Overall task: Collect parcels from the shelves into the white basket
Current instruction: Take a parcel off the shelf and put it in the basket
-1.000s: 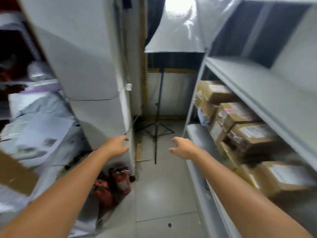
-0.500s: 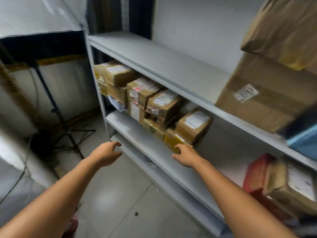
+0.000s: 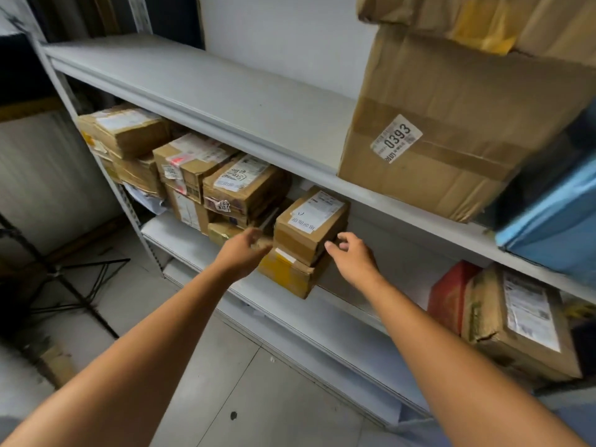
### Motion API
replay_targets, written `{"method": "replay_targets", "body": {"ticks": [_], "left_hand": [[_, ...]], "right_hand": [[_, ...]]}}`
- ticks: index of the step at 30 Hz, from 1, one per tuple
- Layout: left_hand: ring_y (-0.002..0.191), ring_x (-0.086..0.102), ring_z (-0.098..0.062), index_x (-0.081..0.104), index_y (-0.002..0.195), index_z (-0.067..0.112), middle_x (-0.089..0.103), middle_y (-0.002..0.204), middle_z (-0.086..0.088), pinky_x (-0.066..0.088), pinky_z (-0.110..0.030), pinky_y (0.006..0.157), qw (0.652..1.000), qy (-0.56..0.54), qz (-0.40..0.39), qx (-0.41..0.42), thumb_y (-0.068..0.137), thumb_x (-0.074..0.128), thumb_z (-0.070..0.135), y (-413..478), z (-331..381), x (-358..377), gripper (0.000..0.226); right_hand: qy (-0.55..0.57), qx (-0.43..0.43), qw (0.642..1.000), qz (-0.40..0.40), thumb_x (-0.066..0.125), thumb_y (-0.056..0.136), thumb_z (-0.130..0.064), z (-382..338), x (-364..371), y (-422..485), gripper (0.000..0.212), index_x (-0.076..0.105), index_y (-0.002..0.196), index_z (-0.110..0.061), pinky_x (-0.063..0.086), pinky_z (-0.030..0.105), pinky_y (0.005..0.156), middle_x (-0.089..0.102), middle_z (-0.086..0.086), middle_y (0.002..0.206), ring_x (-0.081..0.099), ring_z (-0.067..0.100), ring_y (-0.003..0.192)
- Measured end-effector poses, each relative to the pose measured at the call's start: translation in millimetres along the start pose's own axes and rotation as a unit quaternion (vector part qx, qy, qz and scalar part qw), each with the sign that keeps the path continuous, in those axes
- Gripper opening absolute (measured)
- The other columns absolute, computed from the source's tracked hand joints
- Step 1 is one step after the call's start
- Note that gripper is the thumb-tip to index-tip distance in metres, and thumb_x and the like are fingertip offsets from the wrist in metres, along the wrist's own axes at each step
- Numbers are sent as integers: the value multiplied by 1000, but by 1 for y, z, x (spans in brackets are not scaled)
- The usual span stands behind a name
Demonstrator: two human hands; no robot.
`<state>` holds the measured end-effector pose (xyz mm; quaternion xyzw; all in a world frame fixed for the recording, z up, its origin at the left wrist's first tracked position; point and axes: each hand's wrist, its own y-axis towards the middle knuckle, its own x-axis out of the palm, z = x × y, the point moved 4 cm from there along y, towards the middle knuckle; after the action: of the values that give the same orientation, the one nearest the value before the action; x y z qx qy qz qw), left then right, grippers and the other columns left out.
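Observation:
A small cardboard parcel (image 3: 311, 221) with a white label sits on top of a yellow-taped parcel (image 3: 287, 274) at the front of the middle shelf (image 3: 351, 321). My left hand (image 3: 243, 253) is just left of this stack, fingers loosely spread, holding nothing. My right hand (image 3: 351, 258) is at the stack's right side, fingertips close to the top parcel's corner, holding nothing. Several more brown parcels (image 3: 242, 185) are piled further left on the same shelf. The white basket is not in view.
A large box marked 0393 (image 3: 451, 130) and a blue crate (image 3: 554, 221) stand on the upper shelf (image 3: 200, 88). A red box (image 3: 451, 295) and a labelled parcel (image 3: 516, 321) sit at the right. A black tripod (image 3: 64, 279) stands on the tiled floor at left.
My view has turned from the aisle to the right-hand shelves. Both hands have moved forward to either side of the small parcel stack.

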<state>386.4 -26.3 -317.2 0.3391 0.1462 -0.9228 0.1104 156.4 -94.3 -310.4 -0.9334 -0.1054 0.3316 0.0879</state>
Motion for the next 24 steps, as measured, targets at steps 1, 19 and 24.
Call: {"method": "replay_targets", "body": {"ticks": [1,19,24], "left_hand": [[123,55,-27,46,144,16,56,139,-11,48,-40,101,1000,-25,7,3,95,62,39,7,5,5,57],[112,58,-20,32,146,20,53,134,-4,54,-36,95,972,-234,-1,-8,82,79,35,55,20,52,81],[113,56,-18,32,148,18,51,131,-2,55,-21,73,964,-264,-28,-1,82,79,19,28,22,45,82]], "right_hand": [[25,6,1000,5,59,96,-39,1,1,9,54,45,144,-19,46,37,103,53,9,142,53,25,127],[249,66,966,-16,70,90,-35,14,33,59,81,21,155,-34,46,57,104,37,6,155,42,34,138],[242,62,968,-23,70,91,-27,11,30,35,80,23,155,-33,48,53,104,41,6,153,45,31,135]]}}
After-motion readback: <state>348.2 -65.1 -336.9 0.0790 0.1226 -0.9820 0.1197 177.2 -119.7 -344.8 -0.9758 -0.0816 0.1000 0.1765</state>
